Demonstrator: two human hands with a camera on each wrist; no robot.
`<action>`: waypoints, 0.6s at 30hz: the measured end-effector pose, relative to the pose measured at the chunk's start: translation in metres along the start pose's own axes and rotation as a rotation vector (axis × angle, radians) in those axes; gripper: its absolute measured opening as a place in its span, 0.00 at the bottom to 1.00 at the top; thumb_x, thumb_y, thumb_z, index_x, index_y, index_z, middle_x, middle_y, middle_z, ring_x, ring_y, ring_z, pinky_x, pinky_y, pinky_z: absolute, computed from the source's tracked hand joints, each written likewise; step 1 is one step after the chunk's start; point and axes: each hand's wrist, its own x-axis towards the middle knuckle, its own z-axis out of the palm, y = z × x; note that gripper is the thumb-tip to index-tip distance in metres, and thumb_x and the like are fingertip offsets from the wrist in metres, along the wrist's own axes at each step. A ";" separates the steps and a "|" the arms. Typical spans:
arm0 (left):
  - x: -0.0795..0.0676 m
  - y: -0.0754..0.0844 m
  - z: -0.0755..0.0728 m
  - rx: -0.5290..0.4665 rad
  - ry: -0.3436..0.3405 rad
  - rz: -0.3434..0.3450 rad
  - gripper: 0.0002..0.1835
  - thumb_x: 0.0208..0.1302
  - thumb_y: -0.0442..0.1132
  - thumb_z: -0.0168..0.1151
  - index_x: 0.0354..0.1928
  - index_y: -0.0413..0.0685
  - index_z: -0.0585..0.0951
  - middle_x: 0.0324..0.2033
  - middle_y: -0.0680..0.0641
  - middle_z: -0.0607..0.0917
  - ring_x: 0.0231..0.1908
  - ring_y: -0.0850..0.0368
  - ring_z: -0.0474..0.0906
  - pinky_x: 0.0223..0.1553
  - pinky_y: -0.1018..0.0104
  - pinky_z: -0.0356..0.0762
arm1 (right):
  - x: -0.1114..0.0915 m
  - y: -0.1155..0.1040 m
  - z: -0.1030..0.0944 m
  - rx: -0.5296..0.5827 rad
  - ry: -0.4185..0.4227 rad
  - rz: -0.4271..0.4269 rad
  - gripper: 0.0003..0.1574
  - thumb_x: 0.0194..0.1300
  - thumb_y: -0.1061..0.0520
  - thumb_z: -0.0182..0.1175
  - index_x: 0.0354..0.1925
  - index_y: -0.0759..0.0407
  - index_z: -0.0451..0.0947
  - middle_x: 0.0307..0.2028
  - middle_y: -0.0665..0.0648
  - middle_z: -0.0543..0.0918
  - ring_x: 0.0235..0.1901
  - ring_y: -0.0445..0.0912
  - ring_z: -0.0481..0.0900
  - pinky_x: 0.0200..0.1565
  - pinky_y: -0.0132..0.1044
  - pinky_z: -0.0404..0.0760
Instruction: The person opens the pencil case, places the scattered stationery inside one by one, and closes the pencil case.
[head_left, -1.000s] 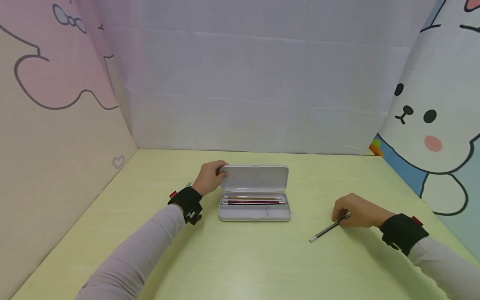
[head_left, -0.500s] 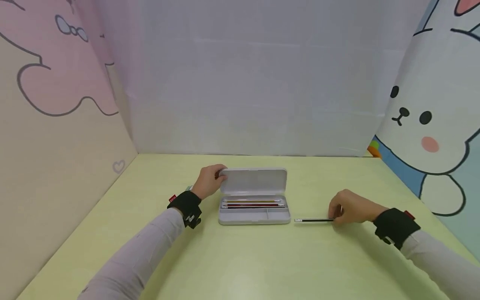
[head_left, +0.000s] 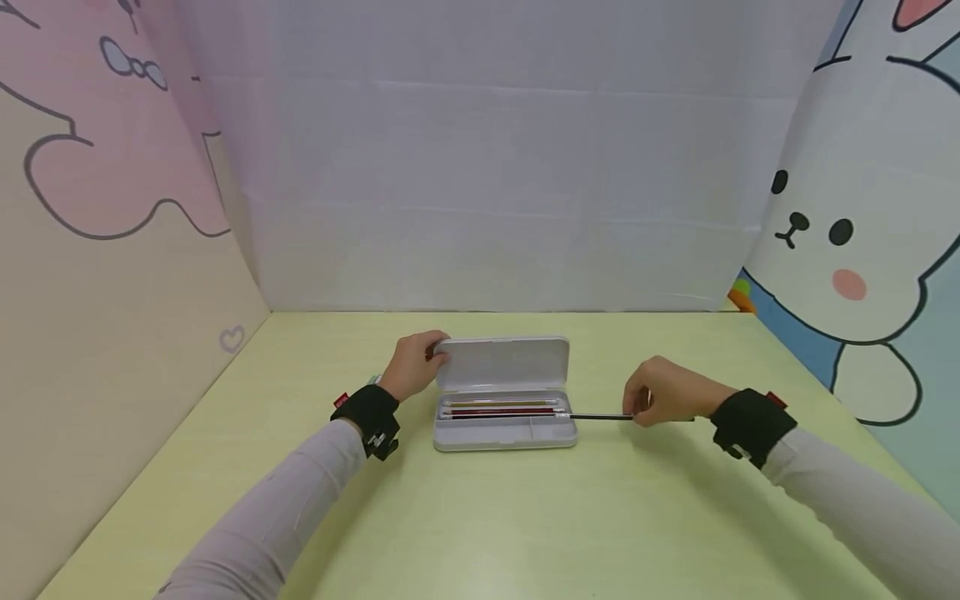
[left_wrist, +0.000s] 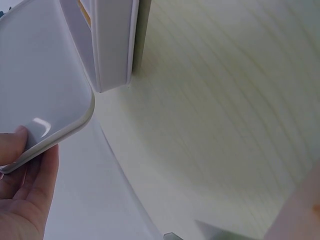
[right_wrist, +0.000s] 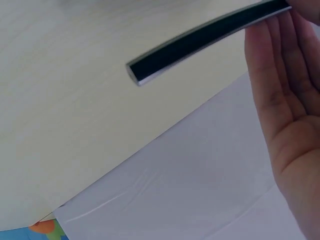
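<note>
Your left hand (head_left: 411, 367) grips white plastic lid (head_left: 504, 364), right hand (head_left: 675, 390) slim black pencil (head_left: 602, 417); held low, it could clip white oblong case (head_left: 483, 445) at right.

A pale yellow tabletop (head_left: 480, 525) meets a creased white sheet (head_left: 480, 183) at its far edge. On the left, a beige panel (head_left: 112, 333) carries a pink cartoon shape (head_left: 120, 179) and a small heart (head_left: 232, 338); on the right, a white cartoon animal (head_left: 885, 175) shows against blue.

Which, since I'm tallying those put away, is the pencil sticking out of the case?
The black pencil pinched by the right hand: it juts past the end of the case, while the other pencils lie wholly inside.
</note>
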 end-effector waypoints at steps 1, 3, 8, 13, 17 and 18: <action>0.000 0.000 0.000 0.002 -0.001 0.000 0.10 0.61 0.29 0.63 0.44 0.38 0.82 0.33 0.40 0.84 0.30 0.53 0.74 0.33 0.65 0.72 | 0.003 -0.002 0.000 -0.002 0.000 0.004 0.08 0.52 0.64 0.68 0.28 0.51 0.84 0.26 0.44 0.83 0.25 0.32 0.74 0.31 0.28 0.78; 0.000 0.000 0.000 0.001 -0.004 -0.008 0.10 0.61 0.29 0.63 0.44 0.38 0.82 0.33 0.40 0.84 0.31 0.53 0.75 0.34 0.65 0.73 | 0.008 -0.005 0.000 -0.008 0.003 0.013 0.07 0.52 0.64 0.68 0.28 0.51 0.84 0.25 0.44 0.83 0.25 0.33 0.74 0.31 0.28 0.78; 0.000 0.001 -0.001 -0.004 -0.010 -0.021 0.09 0.61 0.28 0.63 0.44 0.37 0.82 0.33 0.40 0.84 0.30 0.53 0.74 0.34 0.65 0.72 | 0.025 -0.014 0.002 -0.042 0.028 0.009 0.07 0.51 0.65 0.69 0.27 0.53 0.84 0.24 0.45 0.83 0.23 0.34 0.73 0.29 0.28 0.76; 0.000 0.003 -0.002 -0.012 -0.012 -0.009 0.09 0.61 0.28 0.62 0.43 0.38 0.82 0.33 0.39 0.84 0.30 0.53 0.75 0.34 0.65 0.73 | 0.042 -0.024 0.001 -0.070 0.049 -0.017 0.07 0.50 0.66 0.68 0.27 0.55 0.85 0.24 0.47 0.83 0.23 0.35 0.74 0.30 0.27 0.76; 0.002 0.003 -0.002 -0.016 -0.017 -0.002 0.08 0.61 0.28 0.62 0.43 0.38 0.82 0.33 0.39 0.84 0.30 0.54 0.75 0.33 0.66 0.72 | 0.053 -0.033 0.001 -0.081 0.054 -0.022 0.06 0.50 0.66 0.68 0.27 0.56 0.85 0.23 0.48 0.83 0.23 0.35 0.73 0.29 0.27 0.76; 0.002 0.003 -0.002 -0.015 -0.017 -0.001 0.08 0.61 0.28 0.62 0.43 0.38 0.82 0.33 0.39 0.84 0.30 0.54 0.75 0.33 0.66 0.72 | 0.056 -0.035 0.001 -0.084 0.057 -0.025 0.06 0.50 0.66 0.68 0.27 0.57 0.85 0.23 0.48 0.82 0.23 0.36 0.73 0.29 0.27 0.76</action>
